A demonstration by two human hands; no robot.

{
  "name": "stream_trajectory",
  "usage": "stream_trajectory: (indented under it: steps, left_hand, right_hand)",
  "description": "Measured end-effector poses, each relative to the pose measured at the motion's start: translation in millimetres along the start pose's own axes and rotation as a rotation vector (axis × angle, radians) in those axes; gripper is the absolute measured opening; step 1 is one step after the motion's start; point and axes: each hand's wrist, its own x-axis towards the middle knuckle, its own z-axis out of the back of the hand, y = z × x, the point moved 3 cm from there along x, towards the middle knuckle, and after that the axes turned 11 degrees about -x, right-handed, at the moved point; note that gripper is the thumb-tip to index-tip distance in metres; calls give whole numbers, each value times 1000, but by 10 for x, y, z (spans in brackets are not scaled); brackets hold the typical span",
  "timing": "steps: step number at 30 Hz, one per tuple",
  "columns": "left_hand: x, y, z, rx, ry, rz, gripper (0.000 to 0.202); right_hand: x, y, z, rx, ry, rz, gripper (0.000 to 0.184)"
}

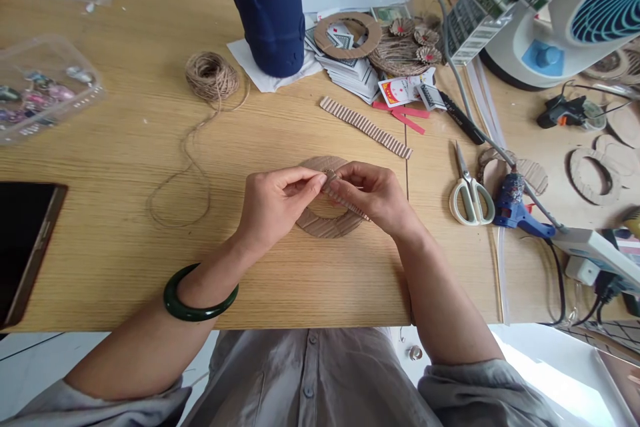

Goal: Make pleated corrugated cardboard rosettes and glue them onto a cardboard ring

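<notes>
Between my two hands is a narrow strip of corrugated cardboard (350, 204), its ridged edge slanting down to the right. My left hand (280, 200) pinches the strip's upper end between thumb and fingertips. Close beside it, my right hand (373, 193) grips the same strip with thumb and fingers. Under both hands a cardboard ring (333, 225) lies flat on the table, partly hidden by them. A second corrugated strip (366, 127) rests on the wood just beyond the ring.
Left are a ball of twine (213, 75) with a loose loop, a bead box (45, 90) and a phone (30, 247). A blue bottle (275, 20) and playing cards (350, 77) stand behind. Scissors (470, 193), a glue gun (515, 203), its cord and a fan (545, 20) are right.
</notes>
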Motion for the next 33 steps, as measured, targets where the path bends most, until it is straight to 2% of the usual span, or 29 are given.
stream_trajectory:
  steps: [11,16,19,22,27,33]
  left_hand:
    - [-48,-30,-44,209,-38,-211,15]
    - [-42,-47,-40,236,-59,-201,15]
    - [-43,-48,-36,237,-86,-210,14]
    - [-48,-37,-39,246,-87,-209,14]
    - [-56,-42,-50,288,-65,-236,15]
    - [-57,-43,-70,332,-60,-372,15]
  right_hand:
    - [21,-75,-49,22,-84,-49,24]
    - [-10,-24,-54,-59,-133,-33,26]
    - [-38,31,-54,-154,-185,-20,19]
    - [-41,36,-59,-160,-212,-25,13]
    - [-8,-39,-72,-89,-192,-26,15]
    - [9,-66,-85,-4,-176,-26,23]
